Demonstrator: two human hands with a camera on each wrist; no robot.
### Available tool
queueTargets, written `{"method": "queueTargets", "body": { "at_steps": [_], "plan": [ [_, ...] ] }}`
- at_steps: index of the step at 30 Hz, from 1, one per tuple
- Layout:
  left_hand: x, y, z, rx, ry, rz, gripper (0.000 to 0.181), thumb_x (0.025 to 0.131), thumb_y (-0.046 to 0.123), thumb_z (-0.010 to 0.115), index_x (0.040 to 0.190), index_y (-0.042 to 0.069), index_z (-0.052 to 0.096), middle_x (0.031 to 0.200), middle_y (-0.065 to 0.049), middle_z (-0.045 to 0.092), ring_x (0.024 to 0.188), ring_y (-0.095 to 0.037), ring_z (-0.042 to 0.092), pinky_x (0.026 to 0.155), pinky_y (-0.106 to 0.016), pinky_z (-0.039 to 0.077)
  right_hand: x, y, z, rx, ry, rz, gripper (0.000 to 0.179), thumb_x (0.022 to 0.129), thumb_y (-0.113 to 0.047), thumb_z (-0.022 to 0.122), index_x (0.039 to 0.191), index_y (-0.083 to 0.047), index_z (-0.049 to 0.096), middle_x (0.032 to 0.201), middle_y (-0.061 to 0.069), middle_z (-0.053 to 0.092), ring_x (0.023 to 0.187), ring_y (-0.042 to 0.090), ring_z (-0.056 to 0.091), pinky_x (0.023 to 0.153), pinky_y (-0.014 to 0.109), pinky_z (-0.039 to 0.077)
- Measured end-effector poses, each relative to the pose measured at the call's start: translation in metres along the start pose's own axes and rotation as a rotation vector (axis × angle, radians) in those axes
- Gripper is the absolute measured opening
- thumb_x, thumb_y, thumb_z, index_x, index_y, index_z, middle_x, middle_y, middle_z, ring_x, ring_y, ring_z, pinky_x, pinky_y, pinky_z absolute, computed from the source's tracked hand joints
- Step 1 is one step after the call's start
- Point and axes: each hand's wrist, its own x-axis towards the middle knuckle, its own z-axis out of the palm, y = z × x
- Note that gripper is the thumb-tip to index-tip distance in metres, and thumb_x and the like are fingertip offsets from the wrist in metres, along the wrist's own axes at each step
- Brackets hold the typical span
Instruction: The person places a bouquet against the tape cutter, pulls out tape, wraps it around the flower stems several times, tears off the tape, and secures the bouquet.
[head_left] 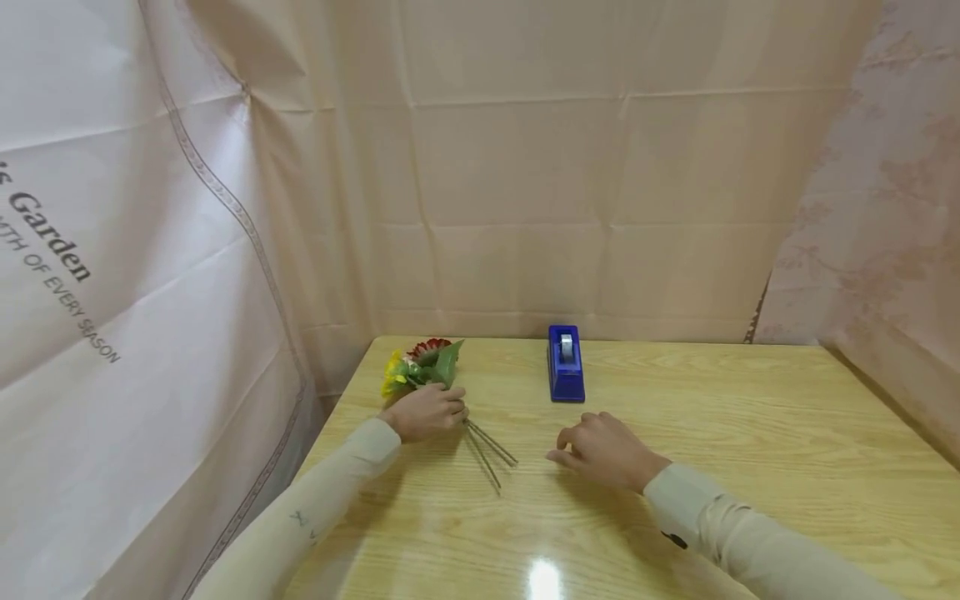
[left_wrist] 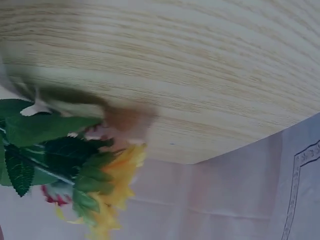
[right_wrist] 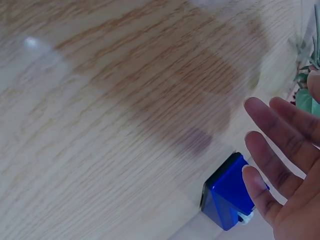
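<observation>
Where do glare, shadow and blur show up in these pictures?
Head: a bright glare spot on the table, near the bottom edge; left wrist: a brownish patch above the yellow flower looks smeared; right wrist: a soft shadow beside the right hand.

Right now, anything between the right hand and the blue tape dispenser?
Nothing visible; just tabletop between the right hand and the tape dispenser. The flowers are off left, in the left hand.
</observation>
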Motion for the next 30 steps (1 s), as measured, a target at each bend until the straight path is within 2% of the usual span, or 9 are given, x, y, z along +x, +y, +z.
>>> {"method": "queueTargets", "body": {
  "at_steps": [5,10,15,18,23,30],
  "plan": [
    [0.000,0.004,-0.009,0.014,0.014,-0.017,0.018,0.094,0.023,0.077,0.111,0.018,0.078,0.102,0.009,0.075,0.089,-0.012,0.052,0.068,-0.021,0.045,0.000,-0.001,0.001,0.005,0.009,0.000,0.029,0.103,-0.038,0.063,0.096,-0.015,0.080,0.065,-0.018,0.059,0.066,0.006,0.048,0.075,0.041,0.051],
    [0.002,0.012,-0.010,-0.003,0.058,-0.032,0.015,0.094,0.020,0.076,0.108,0.015,0.078,0.100,0.006,0.075,0.084,-0.013,0.052,0.063,-0.020,0.043,0.000,-0.002,0.000,0.007,0.034,0.007,0.028,0.103,-0.035,0.063,0.096,-0.013,0.080,0.078,-0.009,0.071,0.069,0.009,0.055,0.077,0.043,0.053],
    [0.011,0.021,-0.015,-0.020,0.139,-0.020,0.014,0.098,0.023,0.072,0.106,0.014,0.079,0.100,0.005,0.075,0.084,-0.013,0.051,0.060,-0.020,0.044,0.002,-0.007,0.002,0.006,0.054,0.013,0.034,0.103,-0.036,0.062,0.107,-0.007,0.078,0.099,0.005,0.075,0.087,0.024,0.067,0.084,0.047,0.055],
    [0.018,0.026,-0.019,-0.039,0.156,-0.015,0.016,0.100,0.024,0.068,0.106,0.015,0.079,0.101,0.006,0.074,0.085,-0.013,0.052,0.060,-0.020,0.045,0.004,-0.012,0.005,0.002,0.059,0.000,0.043,0.103,-0.041,0.061,0.115,-0.003,0.075,0.105,0.011,0.074,0.094,0.029,0.068,0.083,0.047,0.057],
    [0.030,0.033,-0.030,-0.070,0.129,-0.019,0.019,0.101,0.022,0.066,0.112,0.015,0.079,0.106,0.006,0.074,0.088,-0.012,0.052,0.062,-0.019,0.046,0.008,-0.020,0.014,-0.031,0.057,-0.055,0.046,0.102,-0.047,0.061,0.114,-0.005,0.076,0.094,0.004,0.072,0.081,0.020,0.063,0.072,0.037,0.054],
    [0.037,0.036,-0.040,-0.113,0.083,-0.048,0.023,0.102,0.024,0.062,0.117,0.016,0.077,0.110,0.007,0.073,0.091,-0.012,0.051,0.067,-0.021,0.048,0.009,-0.026,0.020,-0.030,0.072,-0.096,0.023,0.098,-0.034,0.071,0.093,-0.012,0.076,0.077,-0.006,0.065,0.069,0.010,0.051,0.064,0.029,0.046]
  ]
}}
